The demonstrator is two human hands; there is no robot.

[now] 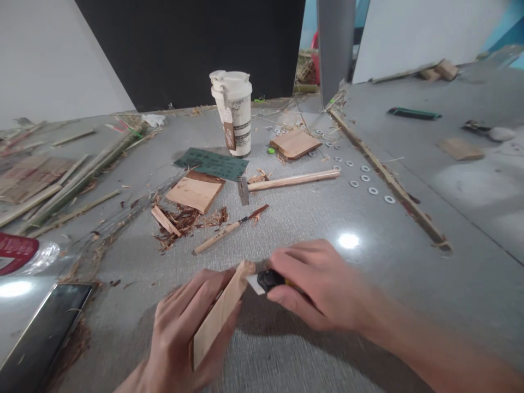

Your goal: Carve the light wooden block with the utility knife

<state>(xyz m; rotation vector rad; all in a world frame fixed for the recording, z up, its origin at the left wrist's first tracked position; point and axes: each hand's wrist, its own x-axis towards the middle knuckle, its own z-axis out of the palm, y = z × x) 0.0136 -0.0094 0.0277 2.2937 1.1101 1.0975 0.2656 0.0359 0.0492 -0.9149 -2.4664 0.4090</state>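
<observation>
My left hand (180, 333) grips a flat piece of light wood (219, 314), held tilted on edge above the grey table (368, 284). In my right hand (315, 286) is a utility knife (266, 281) with a black body. Its short blade touches the upper end of the wood piece. Both hands are near the table's front edge.
Ahead lie a small carving tool (229, 229), a hammer (292, 180), wood pieces (194, 192) among red shavings, sandpaper (213, 162), a lidded cup (234, 112), another wood block (295, 143) and several washers (364, 180). A phone (45, 333) lies at front left. Bamboo strips (61, 185) are at left.
</observation>
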